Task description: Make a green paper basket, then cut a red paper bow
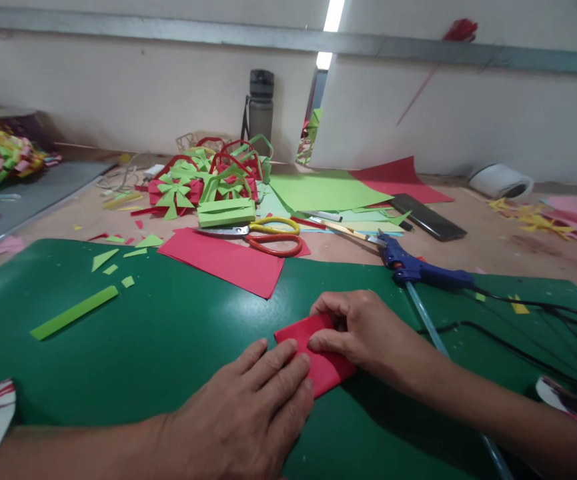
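A folded piece of red paper point(325, 373) lies on the green mat in front of me. My left hand point(268, 400) rests flat on its near left side, fingers stretched out and pressing down. My right hand point(355, 330) pinches the paper's far edge between thumb and bent fingers; the fingertips are partly hidden behind the hand. Just beyond, more red paper sheets point(228, 263) lie on the mat, with red-and-yellow-handled scissors point(273, 237) across their far edge. To the right of my right hand lies a blue glue gun point(418, 267) with a long clear glue stick.
Red and green paper baskets point(203, 180) cluster at the back, near a grey bottle point(261, 110). Green sheets point(328, 190) and a black phone point(428, 217) lie behind the mat point(168, 340). Green scraps point(75, 313) are at left; a black cable point(518, 353) runs at right.
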### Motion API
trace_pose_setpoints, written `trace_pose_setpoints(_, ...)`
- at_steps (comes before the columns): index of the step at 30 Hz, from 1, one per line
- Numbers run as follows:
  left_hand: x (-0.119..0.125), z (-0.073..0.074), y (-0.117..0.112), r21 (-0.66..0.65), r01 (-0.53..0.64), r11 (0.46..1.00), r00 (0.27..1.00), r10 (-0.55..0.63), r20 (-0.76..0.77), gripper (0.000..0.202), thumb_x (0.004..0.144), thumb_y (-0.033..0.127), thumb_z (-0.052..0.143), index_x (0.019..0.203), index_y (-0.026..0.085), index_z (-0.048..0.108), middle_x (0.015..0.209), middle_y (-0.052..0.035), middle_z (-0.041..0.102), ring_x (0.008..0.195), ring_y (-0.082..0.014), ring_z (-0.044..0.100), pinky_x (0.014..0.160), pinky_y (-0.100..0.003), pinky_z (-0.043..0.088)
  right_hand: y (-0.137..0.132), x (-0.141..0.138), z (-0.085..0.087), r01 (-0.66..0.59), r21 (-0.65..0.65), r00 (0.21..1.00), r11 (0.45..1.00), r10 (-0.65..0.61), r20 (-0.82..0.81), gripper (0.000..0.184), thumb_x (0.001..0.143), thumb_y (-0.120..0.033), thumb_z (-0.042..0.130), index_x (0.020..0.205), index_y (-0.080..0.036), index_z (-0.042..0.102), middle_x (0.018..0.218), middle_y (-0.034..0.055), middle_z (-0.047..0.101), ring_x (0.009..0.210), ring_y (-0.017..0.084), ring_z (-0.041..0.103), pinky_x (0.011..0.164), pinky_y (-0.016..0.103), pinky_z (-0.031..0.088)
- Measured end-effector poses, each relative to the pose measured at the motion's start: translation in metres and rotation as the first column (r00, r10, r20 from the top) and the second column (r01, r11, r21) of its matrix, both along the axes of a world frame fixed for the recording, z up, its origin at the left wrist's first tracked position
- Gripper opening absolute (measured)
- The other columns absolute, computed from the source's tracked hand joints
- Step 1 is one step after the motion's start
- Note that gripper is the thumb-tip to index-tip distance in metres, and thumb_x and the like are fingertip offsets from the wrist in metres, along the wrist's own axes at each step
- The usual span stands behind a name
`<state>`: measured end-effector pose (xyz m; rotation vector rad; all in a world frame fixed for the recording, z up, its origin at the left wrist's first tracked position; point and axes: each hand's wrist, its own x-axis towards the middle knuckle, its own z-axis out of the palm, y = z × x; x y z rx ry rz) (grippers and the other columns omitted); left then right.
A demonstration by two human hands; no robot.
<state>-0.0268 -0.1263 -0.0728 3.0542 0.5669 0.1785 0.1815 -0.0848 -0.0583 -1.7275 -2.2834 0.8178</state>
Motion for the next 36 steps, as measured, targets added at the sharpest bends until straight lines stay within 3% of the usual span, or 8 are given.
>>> trace_pose_setpoints(3, 0.002, 0.003, 0.001, -0.037, -0.026, 0.999, 1.0, 0.026, -0.013, 0.058, 0.09, 0.052, 0.035, 0.129, 0.012, 0.047, 0.132, -0.0134, 0.052, 0.122, -0.03, 0.046, 0.098, -0.043, 0.041, -0.002, -0.002, 0.002, 0.008, 0.031, 1.0, 0.999, -0.008, 0.012, 0.006, 0.069, -0.022, 0.063, 0.074, -0.019, 0.06, 0.06, -0.0031, 0.055, 0.055, 0.012, 0.046, 0.05, 0.022, 0.028)
trace_pose_setpoints(7, 0.003, 0.01, 0.0, -0.109, -0.052, 0.993, 0.998, 0.055, 0.023, 0.058, 0.089, 0.054, 0.036, 0.126, 0.012, 0.05, 0.127, -0.0139, 0.056, 0.12, -0.03, 0.047, 0.099, -0.044, 0.039, -0.004, -0.004, 0.002, 0.039, 0.049, 0.999, 0.998, -0.041, 0.033, 0.022, 0.069, -0.023, 0.064, 0.089, -0.019, 0.058, 0.062, -0.0026, 0.055, 0.055, 0.013, 0.046, 0.051, 0.023, 0.029)
trace_pose_setpoints(13, 0.0, 0.013, -0.001, -0.155, -0.064, 0.986, 0.994, 0.077, 0.083, 0.063, 0.086, 0.056, 0.041, 0.124, 0.008, 0.051, 0.128, -0.015, 0.055, 0.123, -0.0278, 0.043, 0.103, -0.039, 0.034, -0.001, 0.0, 0.0, 0.019, 0.075, 1.0, 0.997, -0.02, 0.011, 0.021, 0.072, -0.023, 0.064, 0.091, -0.019, 0.055, 0.065, -0.0024, 0.056, 0.058, 0.013, 0.049, 0.052, 0.022, 0.03)
trace_pose_setpoints(26, 0.017, 0.006, -0.001, -0.219, -0.129, 0.967, 0.991, 0.131, -0.005, 0.08, 0.075, 0.076, 0.032, 0.135, 0.024, 0.04, 0.121, -0.0111, 0.054, 0.109, -0.0326, 0.046, 0.097, -0.058, 0.028, -0.001, 0.014, 0.0, -0.028, 0.103, 0.998, 0.994, 0.033, -0.052, 0.014, 0.073, -0.014, 0.06, 0.085, -0.017, 0.056, 0.063, -0.0029, 0.059, 0.056, 0.011, 0.05, 0.051, 0.021, 0.029)
trace_pose_setpoints(29, 0.02, 0.004, -0.001, -0.24, -0.146, 0.96, 0.989, 0.146, -0.016, 0.08, 0.074, 0.077, 0.031, 0.134, 0.025, 0.041, 0.117, -0.0104, 0.055, 0.104, -0.0321, 0.047, 0.094, -0.058, 0.03, -0.004, 0.019, -0.001, -0.043, 0.138, 0.999, 0.989, 0.047, -0.026, 0.012, 0.075, -0.014, 0.06, 0.086, -0.017, 0.056, 0.062, -0.003, 0.058, 0.056, 0.011, 0.05, 0.052, 0.022, 0.031)
trace_pose_setpoints(32, 0.021, 0.005, 0.001, -0.212, -0.131, 0.969, 0.991, 0.136, 0.011, 0.08, 0.074, 0.077, 0.031, 0.132, 0.023, 0.043, 0.112, -0.0099, 0.056, 0.098, -0.0288, 0.048, 0.094, -0.054, 0.031, -0.014, 0.026, -0.004, -0.119, 0.316, 0.992, 0.941, 0.104, 0.065, 0.003, 0.081, -0.016, 0.057, 0.083, -0.016, 0.059, 0.069, 0.0018, 0.061, 0.062, 0.015, 0.054, 0.057, 0.025, 0.037)
trace_pose_setpoints(34, 0.021, 0.004, 0.002, -0.173, -0.118, 0.978, 0.992, 0.125, 0.03, 0.08, 0.075, 0.076, 0.03, 0.131, 0.021, 0.044, 0.113, -0.0106, 0.056, 0.098, -0.0276, 0.049, 0.096, -0.053, 0.031, -0.025, 0.029, -0.006, -0.243, 0.441, 0.97, 0.864, 0.22, 0.104, 0.015, 0.088, -0.017, 0.048, 0.085, -0.015, 0.062, 0.082, 0.008, 0.066, 0.077, 0.019, 0.058, 0.069, 0.03, 0.042)
trace_pose_setpoints(36, 0.021, 0.0, 0.002, -0.13, -0.103, 0.986, 0.993, 0.109, 0.044, 0.079, 0.076, 0.075, 0.027, 0.13, 0.02, 0.045, 0.118, -0.0123, 0.055, 0.102, -0.0281, 0.049, 0.098, -0.054, 0.03, -0.037, 0.029, -0.008, -0.382, 0.446, 0.921, 0.81, 0.373, 0.111, 0.021, 0.092, -0.023, 0.044, 0.094, -0.016, 0.063, 0.095, 0.0097, 0.068, 0.088, 0.02, 0.06, 0.082, 0.034, 0.043)
